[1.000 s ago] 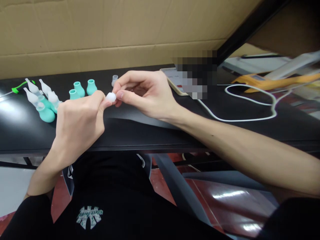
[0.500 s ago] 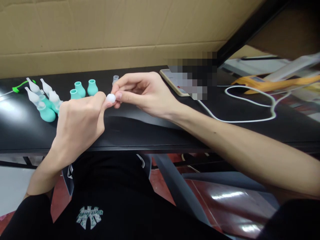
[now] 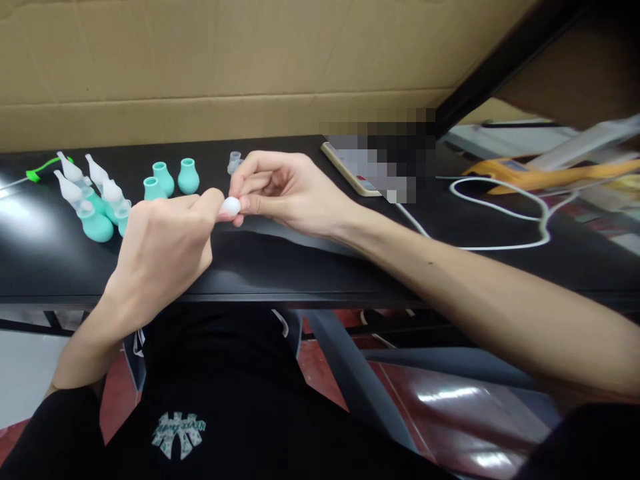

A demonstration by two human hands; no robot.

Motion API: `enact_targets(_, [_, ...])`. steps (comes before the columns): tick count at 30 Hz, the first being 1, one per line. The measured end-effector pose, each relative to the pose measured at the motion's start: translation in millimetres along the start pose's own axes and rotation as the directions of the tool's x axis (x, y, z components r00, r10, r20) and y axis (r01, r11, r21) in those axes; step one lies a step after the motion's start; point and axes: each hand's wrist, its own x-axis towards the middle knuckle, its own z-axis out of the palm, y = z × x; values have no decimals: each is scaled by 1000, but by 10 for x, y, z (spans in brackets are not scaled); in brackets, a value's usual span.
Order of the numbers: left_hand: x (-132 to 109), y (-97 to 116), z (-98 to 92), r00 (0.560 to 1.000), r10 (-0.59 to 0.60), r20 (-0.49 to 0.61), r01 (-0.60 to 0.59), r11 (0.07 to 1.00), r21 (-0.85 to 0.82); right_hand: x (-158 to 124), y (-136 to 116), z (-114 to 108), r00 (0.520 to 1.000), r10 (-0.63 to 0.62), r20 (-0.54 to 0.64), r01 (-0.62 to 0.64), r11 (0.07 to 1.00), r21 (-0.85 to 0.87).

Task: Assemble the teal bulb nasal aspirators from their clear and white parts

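Observation:
My left hand (image 3: pixel 167 233) is closed, back toward me, its thumb and forefinger pinching a small white rounded piece (image 3: pixel 231 206). From the other side, the thumb and fingers of my right hand (image 3: pixel 295 197) grip the same piece, so both hands meet over the black table. Most of what lies inside the left fist is hidden. Just behind my right fingertips stand small clear plastic connectors (image 3: pixel 235 160). Beyond my left hand are three open-necked mint-green rubber bulbs (image 3: pixel 189 177), one partly covered by that hand.
At the left lie several green bulbs fitted with clear collars and white pointed nozzles (image 3: pixel 71 190). A green cable tie (image 3: pixel 34 175) is behind them. A phone (image 3: pixel 350 167) and white cable (image 3: pixel 500 248) lie right, near a yellow tool (image 3: pixel 510 175). Cardboard (image 3: pixel 200 60) walls the back.
Both hands have shifted slightly right and toward me, still pinching the white piece between them. More of the clear connectors shows behind my right fingers.

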Motion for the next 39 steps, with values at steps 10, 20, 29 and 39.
enact_targets(10, [-28,83,22,998,-61,-1,61,997,-57,-13,16,-22,1000,-16,26,15,999,33])
enact_targets(20, [-29,124,5,1000,-24,-2,24,999,29,-4,33,19,998,-56,-14,57,998,32])
enact_targets(29, [-34,137,-6,997,-79,6,79,997,-24,-30,-69,67,998,-59,-25,59,998,-2])
enact_targets(39, [3,108,-31,1000,4,29,-4,1000,-11,-30,-206,-5,994,60,90,-65,997,47])
